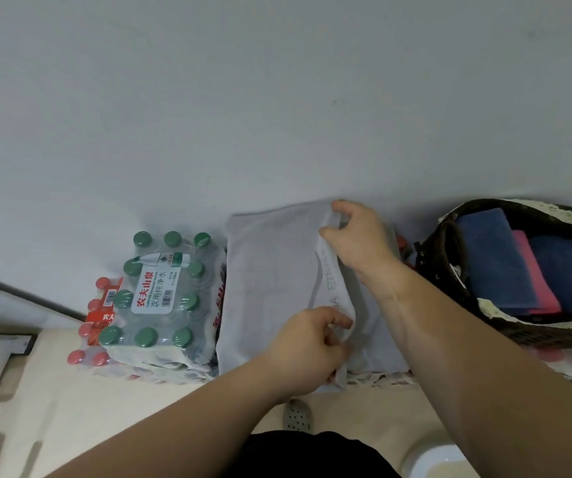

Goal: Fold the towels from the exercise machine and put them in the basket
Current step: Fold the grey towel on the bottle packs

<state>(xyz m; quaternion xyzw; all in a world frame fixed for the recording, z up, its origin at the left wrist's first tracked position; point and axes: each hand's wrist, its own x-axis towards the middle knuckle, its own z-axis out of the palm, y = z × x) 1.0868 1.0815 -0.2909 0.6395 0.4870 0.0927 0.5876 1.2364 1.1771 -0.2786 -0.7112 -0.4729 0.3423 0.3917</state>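
Grey towel [271,277] lies flat against the wall, beside a bottle pack [160,298]. Left grip [307,350] pinches its fold's near end, right grip [357,243] the far end. Basket [450,236] at right holds folded towels [488,257].

head cam | worn, wide-angle | faces forward-down toward wall [277,98] | close over towel [271,288]

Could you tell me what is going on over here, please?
A person is folding a grey towel spread over packs of bottled water by the wall. The left hand pinches the near end of the folded-over edge, and the right hand pinches the far end. The basket on the right holds folded blue towels and a pink towel.
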